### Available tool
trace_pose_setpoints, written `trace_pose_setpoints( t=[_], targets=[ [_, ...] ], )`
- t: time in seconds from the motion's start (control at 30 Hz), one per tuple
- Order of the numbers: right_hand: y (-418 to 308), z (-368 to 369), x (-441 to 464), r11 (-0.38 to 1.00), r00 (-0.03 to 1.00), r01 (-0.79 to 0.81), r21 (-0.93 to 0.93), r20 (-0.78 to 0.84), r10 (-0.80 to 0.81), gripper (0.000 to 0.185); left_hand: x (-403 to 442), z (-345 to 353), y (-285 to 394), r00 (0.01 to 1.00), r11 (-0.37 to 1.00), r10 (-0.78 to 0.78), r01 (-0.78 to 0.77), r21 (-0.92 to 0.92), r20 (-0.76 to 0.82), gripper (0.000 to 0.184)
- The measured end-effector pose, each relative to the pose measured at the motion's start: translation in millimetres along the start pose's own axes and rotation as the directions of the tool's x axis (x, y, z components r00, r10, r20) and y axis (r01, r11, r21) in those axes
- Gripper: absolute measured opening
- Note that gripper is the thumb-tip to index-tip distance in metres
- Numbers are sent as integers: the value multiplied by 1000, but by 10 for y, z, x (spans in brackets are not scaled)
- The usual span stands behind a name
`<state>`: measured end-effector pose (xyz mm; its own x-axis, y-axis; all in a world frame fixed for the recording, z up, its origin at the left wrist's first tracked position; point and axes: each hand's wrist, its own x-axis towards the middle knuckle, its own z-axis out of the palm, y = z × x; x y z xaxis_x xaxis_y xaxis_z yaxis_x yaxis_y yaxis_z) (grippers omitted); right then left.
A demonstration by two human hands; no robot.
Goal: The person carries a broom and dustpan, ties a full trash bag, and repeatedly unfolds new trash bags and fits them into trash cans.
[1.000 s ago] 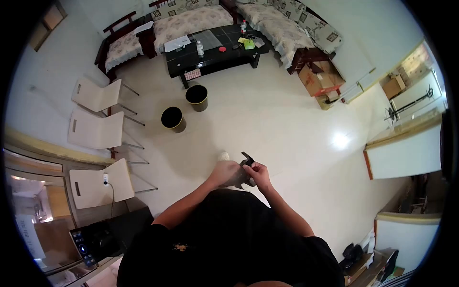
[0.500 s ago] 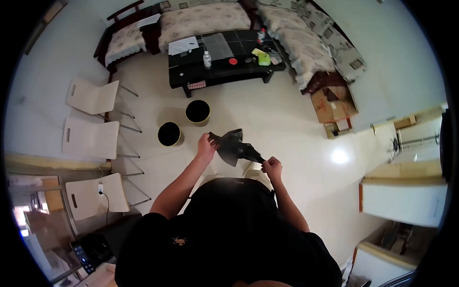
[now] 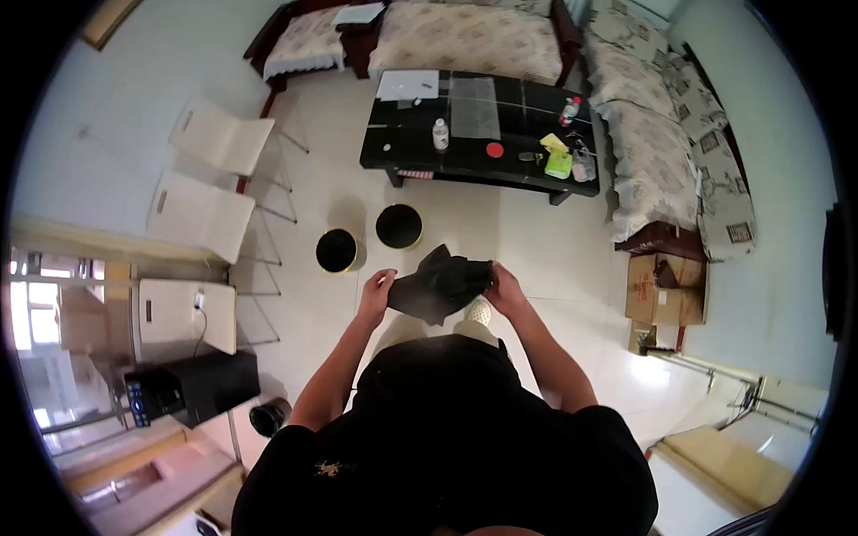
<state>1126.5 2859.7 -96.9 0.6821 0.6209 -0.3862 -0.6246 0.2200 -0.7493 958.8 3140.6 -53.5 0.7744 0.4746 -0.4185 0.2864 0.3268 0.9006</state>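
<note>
A crumpled black plastic bag (image 3: pixel 440 286) is stretched between my two hands, in front of my body. My left hand (image 3: pixel 377 293) pinches its left end, while my right hand (image 3: pixel 504 288) grips the right end, with the fingertips partly hidden by the bag. Just beyond the bag, two round bins with black insides and yellowish rims stand side by side on the floor, the left bin (image 3: pixel 337 251) slightly closer to me than the right bin (image 3: pixel 399 227).
A low black table (image 3: pixel 500 107) with bottles and papers stands ahead. White chairs (image 3: pixel 201 214) line the left wall. Sofas (image 3: pixel 465 40) run behind and right of the table. A cardboard box (image 3: pixel 666 290) sits at the right.
My hands were close together around the dark bundle, then moved apart. The bag is now spread wider and held more level between them. The view has shifted, showing the table and bins differently.
</note>
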Motion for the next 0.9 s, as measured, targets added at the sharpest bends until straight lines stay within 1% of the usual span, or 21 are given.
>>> trace_pose_setpoints(
  t=[0.03, 0.1, 0.13, 0.2, 0.23, 0.3, 0.33, 0.37, 0.4, 0.43, 0.47, 0.5, 0.53, 0.57, 0.6, 0.63, 0.7, 0.77, 0.8, 0.9],
  targets=[
    [-95, 55, 119, 999, 999, -31, -33, 44, 32, 21, -31, -39, 101, 997, 998, -69, 68, 4, 35, 34],
    [-322, 215, 375, 949, 972, -232, 215, 88, 218, 20, -112, -29, 259, 996, 987, -89, 86, 139, 17, 33],
    [-317, 277, 526, 948, 970, -243, 204, 81, 231, 16, -131, -76, 278, 996, 961, -70, 54, 271, 50, 31],
    [-316, 405, 826, 956, 954, -286, 64, 114, 278, 15, -162, -231, 294, 992, 851, -52, -18, 524, 118, 29],
    [-291, 481, 950, 952, 945, -305, -4, 126, 303, 15, -157, -294, 266, 997, 835, -18, -24, 549, 71, 27],
    [-136, 640, 1246, 956, 946, -278, -91, 146, 289, 14, -80, -488, 194, 998, 796, 59, -43, 604, -7, 24],
    [-126, 733, 1357, 952, 944, -268, -147, 155, 290, 15, -17, -547, 163, 976, 801, 148, -23, 598, -161, 18],
    [-135, 812, 1477, 947, 938, -260, -190, 182, 294, 15, 58, -627, 116, 923, 840, 211, -3, 543, -322, 13],
    [-194, 966, 1528, 935, 924, -262, -237, 217, 314, 15, 120, -713, 82, 851, 834, 301, -16, 552, -430, 12],
    [-223, 1171, 1538, 924, 908, -264, -277, 253, 335, 15, 234, -827, -58, 756, 881, 361, -84, 466, -545, 12],
    [-280, 1444, 1524, 882, 892, -254, -397, 256, 372, 23, 262, -895, -13, 708, 922, 330, -100, 374, -624, 10],
    [-258, 1628, 1564, 742, 910, -60, -668, 269, 315, 28, 290, -981, 50, 661, 949, 301, -132, 288, -688, 10],
    [-236, 1775, 1629, 509, 917, 140, -849, 305, 256, 33, 398, -1121, -56, 652, 973, 233, -158, 170, -722, 11],
    [-194, 1890, 1690, 214, 910, 316, -924, 360, 209, 39, 514, -1223, -188, 647, 982, 160, -184, 51, -745, 12],
    [-5, 1813, 1878, 132, 889, 435, -891, 448, 98, 52, 566, -1302, -313, 645, 977, 79, -203, -71, -760, 13],
    [-7, 1924, 1940, 150, 914, 335, -930, 359, 190, 46, 556, -1300, -205, 658, 879, -84, -304, -366, -748, 17],
    [99, 2013, 2170, 99, 928, 260, -960, 277, 250, 38, 582, -1425, -13, 664, 729, -352, -247, -638, -660, 19],
    [-48, 2460, 2105, -72, 899, 398, -915, 373, 227, 34, 632, -1519, 115, 659, 577, -398, -362, -732, -639, 23],
    [-130, 2638, 2087, -161, 882, 456, -875, 420, 215, 32, 732, -1589, 33, 622, 547, -380, -446, -708, -685, 21],
    [40, 2645, 2382, -202, 872, 476, -856, 430, 234, 28, 828, -1843, -242, 605, 745, -158, -446, -497, -780, 19]
  ],
)
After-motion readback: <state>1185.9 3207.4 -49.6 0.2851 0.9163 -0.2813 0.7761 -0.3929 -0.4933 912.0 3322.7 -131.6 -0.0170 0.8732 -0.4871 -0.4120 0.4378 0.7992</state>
